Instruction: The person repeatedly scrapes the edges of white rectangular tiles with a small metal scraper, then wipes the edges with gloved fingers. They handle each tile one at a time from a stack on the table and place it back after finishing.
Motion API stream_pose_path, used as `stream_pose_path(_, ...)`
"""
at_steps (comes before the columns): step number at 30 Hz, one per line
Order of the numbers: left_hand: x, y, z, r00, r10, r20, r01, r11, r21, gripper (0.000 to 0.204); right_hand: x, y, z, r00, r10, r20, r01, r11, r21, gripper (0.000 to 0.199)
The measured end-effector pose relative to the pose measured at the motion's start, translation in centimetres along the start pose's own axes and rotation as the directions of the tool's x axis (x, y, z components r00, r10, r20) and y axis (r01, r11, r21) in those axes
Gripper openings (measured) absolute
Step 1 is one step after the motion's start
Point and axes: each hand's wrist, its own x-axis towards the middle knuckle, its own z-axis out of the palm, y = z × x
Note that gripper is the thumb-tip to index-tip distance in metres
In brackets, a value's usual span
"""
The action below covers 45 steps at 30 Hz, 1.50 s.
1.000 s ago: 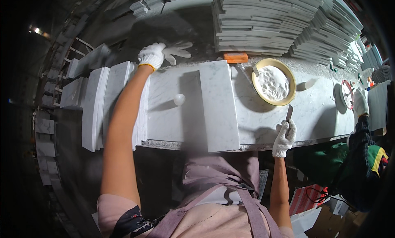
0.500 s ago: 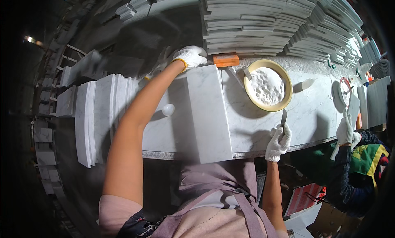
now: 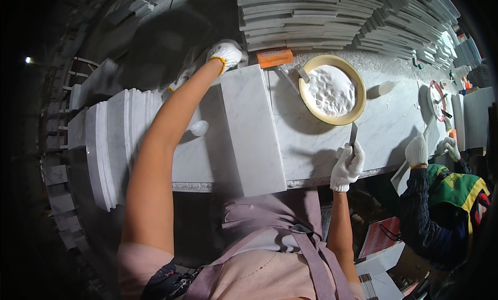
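My left hand, in a white knitted glove with a yellow cuff, reaches to the far end of a long marble tile. Motion blurs its fingers, so their grip is unclear. The tile lies crosswise on the bench, its near end jutting past the front edge. In my gloved right hand is a putty knife, blade pointing away from me. Just beyond the blade stands a cream-yellow bowl of white paste. A flat tool rests on the bowl's left rim.
An orange block sits beside the tile's far end. Tall tile stacks rise behind; more tiles stand at left. Small white cups are on the bench. At right, a co-worker's gloved hand handles a pale strip.
The whole view has shifted, moving the bench and tile slightly up and left in the picture. The co-worker's hand has come a little nearer to the bowl. My grip on the knife is unchanged.
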Motion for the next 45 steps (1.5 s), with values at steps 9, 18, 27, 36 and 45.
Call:
stream_pose_path(9, -8.9, 0.1, -6.6, 0.870, -0.010, -0.493, -0.205, 0.902, -0.380, 0.035, 0.2, 0.6, -0.1, 0.999, 0.034, 0.014, -0.034, 0.999, -0.021, 0.021)
stream_pose_path(18, -19.1, 3.3, -4.3, 0.985, 0.144, -0.097, -0.158, 0.515, -0.843, 0.023, 0.3, 0.3, 0.0, 0.990, 0.139, 0.024, -0.141, 0.975, 0.170, 0.022)
stream_pose_path(27, -21.7, 0.6, 0.5, 0.919, 0.270, -0.286, -0.353, 0.886, -0.299, 0.035, 0.5, -0.7, 0.1, 0.982, 0.185, 0.033, -0.187, 0.962, 0.200, 0.026)
stream_pose_path(36, -25.9, 2.0, 5.0, 0.932, 0.225, -0.283, -0.164, 0.961, 0.223, 0.037, 0.4, -0.7, 0.0, 0.994, 0.104, 0.026, -0.106, 0.987, 0.122, 0.023)
stream_pose_path(45, -32.7, 6.4, 6.6, 0.408, 0.674, -0.616, -0.652, 0.688, 0.320, 0.012, 0.6, -1.2, -0.1, 0.996, 0.078, 0.051, -0.083, 0.992, 0.092, 0.024)
